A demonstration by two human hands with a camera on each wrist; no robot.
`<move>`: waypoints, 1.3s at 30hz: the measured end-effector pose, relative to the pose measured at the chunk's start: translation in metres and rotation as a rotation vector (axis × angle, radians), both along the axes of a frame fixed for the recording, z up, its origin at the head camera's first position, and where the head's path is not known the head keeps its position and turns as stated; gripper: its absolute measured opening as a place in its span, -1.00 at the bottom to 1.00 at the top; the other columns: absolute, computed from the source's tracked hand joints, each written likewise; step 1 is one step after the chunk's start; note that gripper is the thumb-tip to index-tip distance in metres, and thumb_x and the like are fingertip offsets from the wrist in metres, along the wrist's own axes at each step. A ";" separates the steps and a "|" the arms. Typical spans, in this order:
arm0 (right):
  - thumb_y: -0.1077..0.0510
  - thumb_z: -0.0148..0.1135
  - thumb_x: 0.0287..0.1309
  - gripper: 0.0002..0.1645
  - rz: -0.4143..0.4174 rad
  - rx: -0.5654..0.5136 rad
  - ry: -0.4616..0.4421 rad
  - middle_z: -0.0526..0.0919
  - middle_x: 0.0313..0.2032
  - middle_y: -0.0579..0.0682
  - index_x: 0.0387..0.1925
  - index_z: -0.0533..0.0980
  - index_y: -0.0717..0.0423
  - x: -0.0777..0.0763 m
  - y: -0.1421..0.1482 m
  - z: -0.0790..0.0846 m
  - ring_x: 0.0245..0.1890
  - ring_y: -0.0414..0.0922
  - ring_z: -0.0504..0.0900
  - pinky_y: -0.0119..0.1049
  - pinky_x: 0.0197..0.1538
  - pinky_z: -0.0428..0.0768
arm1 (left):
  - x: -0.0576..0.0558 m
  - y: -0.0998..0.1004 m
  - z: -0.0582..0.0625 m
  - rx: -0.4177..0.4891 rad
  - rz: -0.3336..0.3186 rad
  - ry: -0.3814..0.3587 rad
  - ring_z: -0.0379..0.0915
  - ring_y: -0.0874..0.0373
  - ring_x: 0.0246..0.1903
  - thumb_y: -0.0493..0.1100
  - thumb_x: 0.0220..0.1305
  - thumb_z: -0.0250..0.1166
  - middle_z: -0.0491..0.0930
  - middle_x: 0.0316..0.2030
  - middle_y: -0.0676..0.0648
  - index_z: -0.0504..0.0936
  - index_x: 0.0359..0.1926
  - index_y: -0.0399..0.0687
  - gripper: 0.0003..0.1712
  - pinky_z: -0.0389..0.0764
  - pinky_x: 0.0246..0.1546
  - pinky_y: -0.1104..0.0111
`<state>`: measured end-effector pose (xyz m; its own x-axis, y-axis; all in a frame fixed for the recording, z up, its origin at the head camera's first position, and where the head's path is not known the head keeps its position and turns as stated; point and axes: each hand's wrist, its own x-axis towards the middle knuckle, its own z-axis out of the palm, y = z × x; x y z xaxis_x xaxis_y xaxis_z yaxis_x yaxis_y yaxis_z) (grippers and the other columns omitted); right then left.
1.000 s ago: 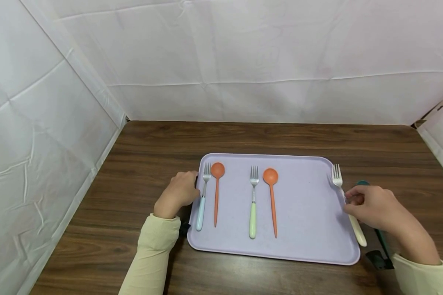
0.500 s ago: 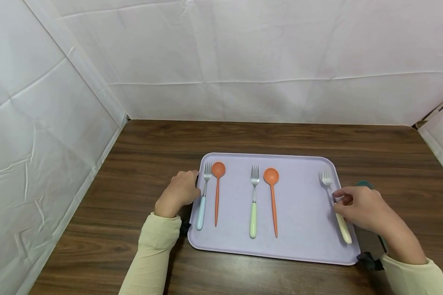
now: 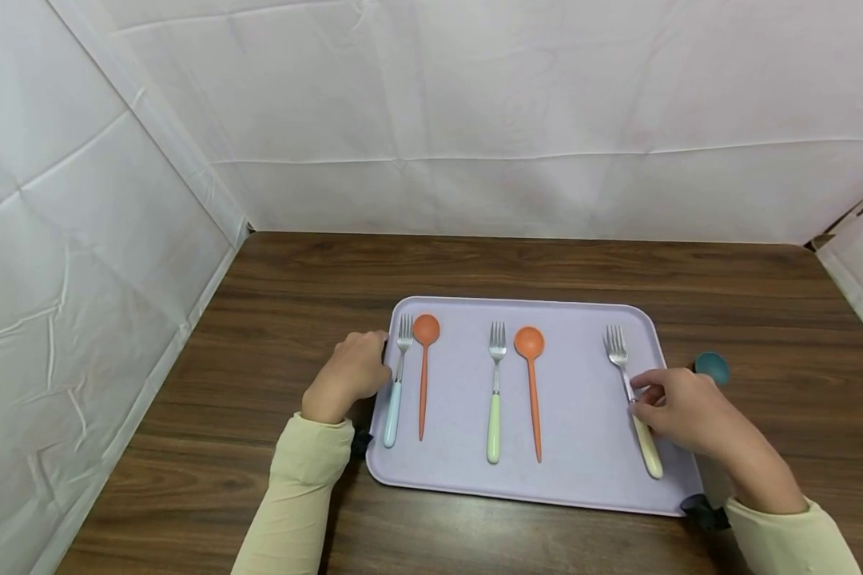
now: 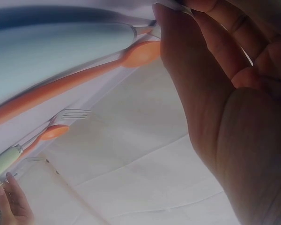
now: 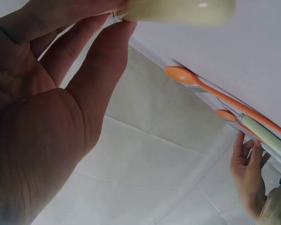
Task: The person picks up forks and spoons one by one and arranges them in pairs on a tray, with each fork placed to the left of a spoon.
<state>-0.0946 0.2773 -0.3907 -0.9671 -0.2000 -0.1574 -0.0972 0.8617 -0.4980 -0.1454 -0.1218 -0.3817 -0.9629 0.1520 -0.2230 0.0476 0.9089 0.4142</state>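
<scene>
My right hand (image 3: 686,411) pinches a fork (image 3: 647,449) with a pale yellow handle, at the handle's upper end, over the right part of the lilac tray (image 3: 582,487). In the right wrist view its thumb and fingers meet at the handle. My left hand (image 3: 348,374) grips the tray's left rim, thumb on the inner side. Beside it lies a fork (image 3: 392,414) with a light blue handle, then an orange spoon (image 3: 423,375). Mid-tray are a fork (image 3: 494,427) with a light green handle and another orange spoon (image 3: 532,383).
A teal spoon (image 3: 712,366) lies on the wooden table (image 3: 316,279) right of the tray, mostly hidden by my right hand and arm. White sheeting (image 3: 475,120) walls the table at the back and on both sides.
My right hand has moved left with the yellow-handled fork, from the tray's right rim to over its inside. The left hand and the other cutlery stay put.
</scene>
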 end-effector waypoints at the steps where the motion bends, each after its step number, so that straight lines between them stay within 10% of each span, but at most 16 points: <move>1: 0.20 0.29 -0.03 -0.60 0.000 0.001 0.002 0.58 -0.51 -0.09 -0.15 0.54 0.39 0.000 -0.001 0.000 -0.60 -0.23 0.49 -0.30 -0.56 0.41 | 0.000 0.000 0.000 0.000 0.000 0.001 0.47 0.01 -0.39 -0.32 0.11 0.22 0.54 -0.23 -0.22 0.48 0.10 -0.30 -0.53 0.53 -0.45 0.23; 39: -0.18 0.26 0.05 -0.29 0.000 0.145 0.028 0.52 -0.50 -0.08 -0.03 0.48 0.37 0.003 0.039 0.024 -0.52 -0.10 0.46 -0.16 -0.48 0.40 | 0.001 0.002 0.001 -0.013 0.018 -0.017 0.47 0.01 -0.39 -0.31 0.12 0.22 0.52 -0.23 -0.22 0.47 0.09 -0.30 -0.54 0.54 -0.45 0.24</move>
<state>-0.0917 0.3161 -0.3669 -0.9715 -0.1767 -0.1580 -0.1088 0.9246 -0.3651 -0.1449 -0.1196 -0.3812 -0.9615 0.1316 -0.2411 0.0242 0.9150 0.4026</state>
